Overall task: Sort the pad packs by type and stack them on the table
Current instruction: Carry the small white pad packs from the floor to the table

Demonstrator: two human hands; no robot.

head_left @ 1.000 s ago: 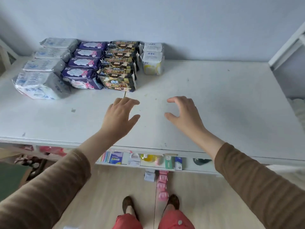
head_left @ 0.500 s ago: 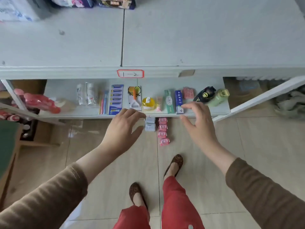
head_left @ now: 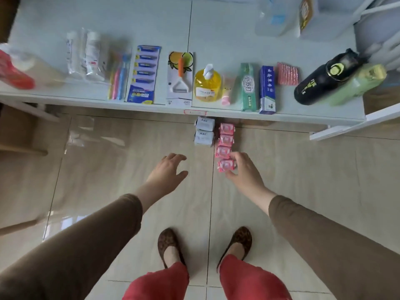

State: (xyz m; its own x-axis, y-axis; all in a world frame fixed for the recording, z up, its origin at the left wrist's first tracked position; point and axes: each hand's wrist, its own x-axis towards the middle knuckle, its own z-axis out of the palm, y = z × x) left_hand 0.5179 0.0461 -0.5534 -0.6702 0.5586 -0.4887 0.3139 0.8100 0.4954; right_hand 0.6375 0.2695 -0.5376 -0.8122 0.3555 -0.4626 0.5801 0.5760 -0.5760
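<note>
A column of several small pink pad packs (head_left: 226, 139) lies on the tiled floor just below the shelf edge. Two white pad packs (head_left: 204, 137) lie to their left. My right hand (head_left: 246, 174) is at the nearest pink pack (head_left: 225, 165), with the index finger over its far edge and the thumb at its near edge; the pack rests on the floor. My left hand (head_left: 167, 169) hovers over the floor left of the packs, fingers spread and holding nothing. The table top with the sorted packs is out of view.
A low white shelf (head_left: 216, 35) carries toothbrushes (head_left: 119, 81), a blue razor card (head_left: 144, 74), a peeler card (head_left: 180, 79), a yellow soap bottle (head_left: 207, 85), toothpaste boxes (head_left: 267, 89) and a black bottle (head_left: 324, 76). My feet (head_left: 168, 247) stand on the floor tiles.
The view has dropped from the table top to the low shelf and floor. Both hands have come down, and my right hand has reached the nearest pink pack.
</note>
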